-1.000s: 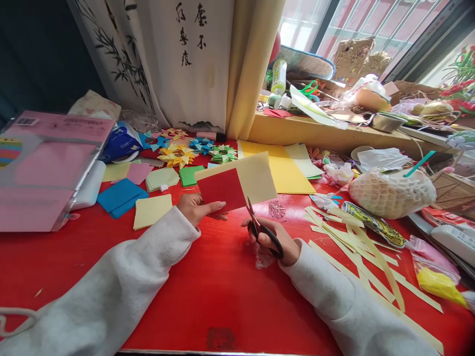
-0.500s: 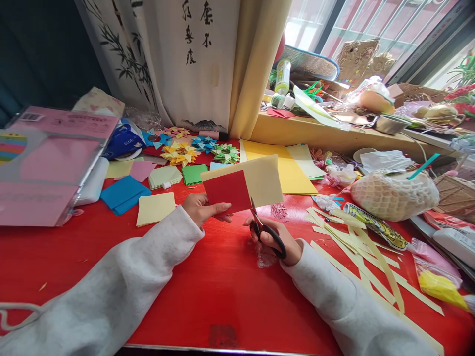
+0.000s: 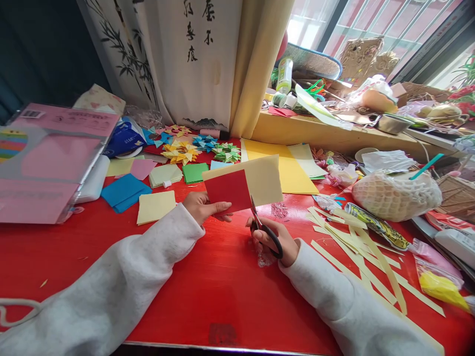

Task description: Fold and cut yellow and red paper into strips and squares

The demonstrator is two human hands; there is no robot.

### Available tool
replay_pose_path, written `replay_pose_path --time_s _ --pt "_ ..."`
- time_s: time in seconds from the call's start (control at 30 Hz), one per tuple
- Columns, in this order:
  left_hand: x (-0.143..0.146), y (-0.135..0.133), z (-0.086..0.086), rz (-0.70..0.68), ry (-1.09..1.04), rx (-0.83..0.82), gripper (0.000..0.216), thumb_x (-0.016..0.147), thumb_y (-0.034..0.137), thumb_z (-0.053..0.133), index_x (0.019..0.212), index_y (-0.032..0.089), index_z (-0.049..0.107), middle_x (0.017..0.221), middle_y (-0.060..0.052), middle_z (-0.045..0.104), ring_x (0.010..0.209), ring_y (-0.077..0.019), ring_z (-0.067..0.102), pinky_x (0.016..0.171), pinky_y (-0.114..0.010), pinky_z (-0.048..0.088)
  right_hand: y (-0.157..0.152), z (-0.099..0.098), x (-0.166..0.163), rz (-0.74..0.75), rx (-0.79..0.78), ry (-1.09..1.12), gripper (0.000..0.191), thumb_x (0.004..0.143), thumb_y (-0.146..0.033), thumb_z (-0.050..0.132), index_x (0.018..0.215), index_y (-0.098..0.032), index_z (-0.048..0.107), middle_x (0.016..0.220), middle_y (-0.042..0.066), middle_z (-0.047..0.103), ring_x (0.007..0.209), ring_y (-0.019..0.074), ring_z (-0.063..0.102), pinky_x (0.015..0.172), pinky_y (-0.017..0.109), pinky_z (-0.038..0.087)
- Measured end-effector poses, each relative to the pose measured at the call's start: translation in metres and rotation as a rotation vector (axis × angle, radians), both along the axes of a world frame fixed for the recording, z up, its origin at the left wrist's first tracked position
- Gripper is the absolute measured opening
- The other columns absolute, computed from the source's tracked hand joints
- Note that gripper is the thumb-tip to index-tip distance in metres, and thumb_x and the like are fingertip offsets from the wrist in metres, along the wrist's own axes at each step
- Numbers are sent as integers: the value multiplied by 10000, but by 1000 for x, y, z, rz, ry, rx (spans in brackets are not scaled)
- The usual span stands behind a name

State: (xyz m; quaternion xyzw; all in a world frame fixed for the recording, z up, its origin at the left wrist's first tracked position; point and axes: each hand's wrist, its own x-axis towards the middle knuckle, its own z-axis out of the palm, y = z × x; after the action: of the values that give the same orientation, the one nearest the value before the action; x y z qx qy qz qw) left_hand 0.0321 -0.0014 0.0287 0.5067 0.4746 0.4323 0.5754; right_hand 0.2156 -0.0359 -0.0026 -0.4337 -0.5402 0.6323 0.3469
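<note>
My left hand (image 3: pixel 206 206) pinches a red paper square (image 3: pixel 228 190) together with a longer pale yellow paper sheet (image 3: pixel 265 179) behind it, thumb on the red side. The yellow sheet sticks out to the right and slightly above the red one. In my right hand (image 3: pixel 274 237) are black-handled scissors (image 3: pixel 258 217), my fingers in the loops. Their blades point up at the lower right corner of the red square, at the yellow sheet's bottom edge. How far the blades are parted is hard to see.
Pale yellow paper strips (image 3: pixel 356 247) lie right of my right hand. Blue paper (image 3: pixel 126 192), a cream stack (image 3: pixel 156 206) and green squares (image 3: pixel 198 173) lie to the left. Folded paper stars (image 3: pixel 181 151) and large yellow sheets (image 3: pixel 282 168) are at the back of the red table (image 3: pixel 208 296).
Both hands, the papers and the scissors keep nearly the same position. The camera view has shifted very slightly.
</note>
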Motion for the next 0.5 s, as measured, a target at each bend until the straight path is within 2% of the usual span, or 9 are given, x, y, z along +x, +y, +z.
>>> replay_pose_path --time_s 0.33,0.5 --pt "1 0 1 13 2 -31 130 553 207 658 620 102 619 513 -36 637 471 -202 603 509 -314 515 -2 -9 -2 -50 92 -62 252 654 -354 560 806 -182 454 465 -76 358 358 50 338 344 190 250" --pt "0 -1 4 6 12 -51 150 555 214 659 624 89 614 509 -37 637 491 -202 608 546 -331 518 -4 -8 -4 -47 112 -89 189 696 -356 516 737 -182 454 418 -81 345 321 41 313 310 176 235"
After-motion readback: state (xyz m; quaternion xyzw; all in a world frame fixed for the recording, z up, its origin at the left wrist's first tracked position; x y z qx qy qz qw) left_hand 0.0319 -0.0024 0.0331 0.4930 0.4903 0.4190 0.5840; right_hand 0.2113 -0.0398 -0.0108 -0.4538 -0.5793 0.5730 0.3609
